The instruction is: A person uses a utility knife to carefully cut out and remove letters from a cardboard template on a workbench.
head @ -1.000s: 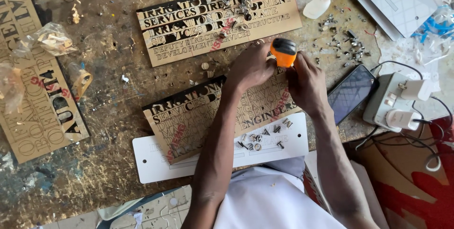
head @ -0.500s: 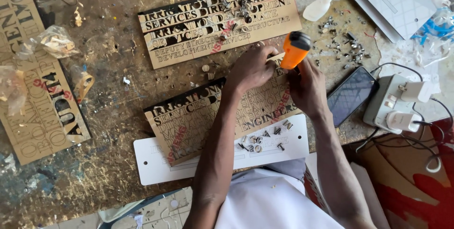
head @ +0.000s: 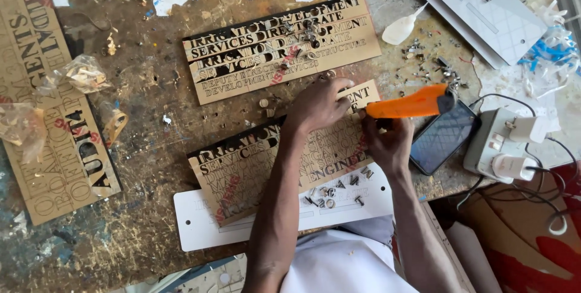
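Working over a thin, laser-cut lettering sheet (head: 266,169) on a scarred, paint-flecked workbench (head: 151,135).

Under both hands lies the tan stencil sheet, flat on a white plastic sign panel (head: 200,226); it looks light, stiff and brittle around its cut-out letters, so it is probably best held by the solid edges. Left hand (head: 318,105) presses fingertips onto the sheet's upper edge, closed on nothing. Right hand (head: 387,141) is wrapped around an orange, smooth plastic hand tool (head: 408,105), tip hidden. Just right of that grip sit a dark smartphone (head: 442,138) and a white power strip (head: 499,144). Below the wrists lie small black cut letters (head: 333,193).
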